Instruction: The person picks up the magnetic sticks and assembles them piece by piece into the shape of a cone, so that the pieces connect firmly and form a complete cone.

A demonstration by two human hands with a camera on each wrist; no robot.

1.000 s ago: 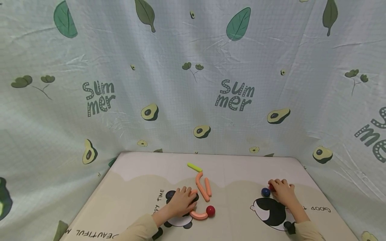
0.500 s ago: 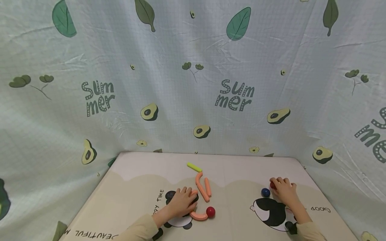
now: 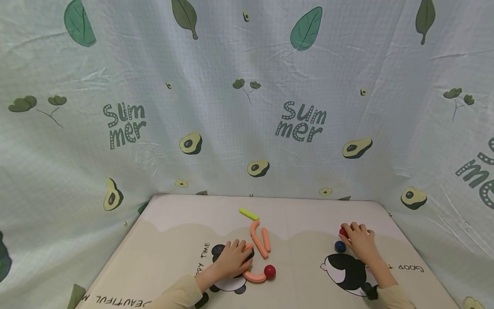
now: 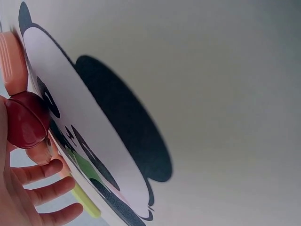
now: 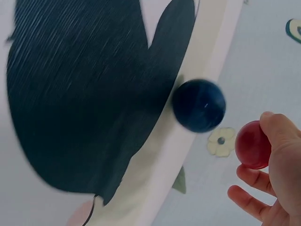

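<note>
My left hand (image 3: 233,259) rests over a printed panda and holds a dark red ball (image 4: 28,120), hidden beneath it in the head view. Orange pieces meet that ball on both sides; one curved orange piece (image 3: 254,277) has another red ball (image 3: 269,271) at its far end. On the right, my right hand (image 3: 362,242) pinches a glossy red ball (image 5: 254,145) between thumb and fingers. Just in front of it on the table sits a dark blue ball (image 5: 199,105), apart from the red one.
Beyond my left hand lie a bent orange stick (image 3: 257,240), a short straight orange stick (image 3: 266,239) and a yellow-green stick (image 3: 248,214). The printed table (image 3: 308,214) ends at a patterned hanging cloth (image 3: 220,107).
My right hand has moved slightly away from me with its red ball, widening the gap to the blue ball. The left hand has stayed in place.
</note>
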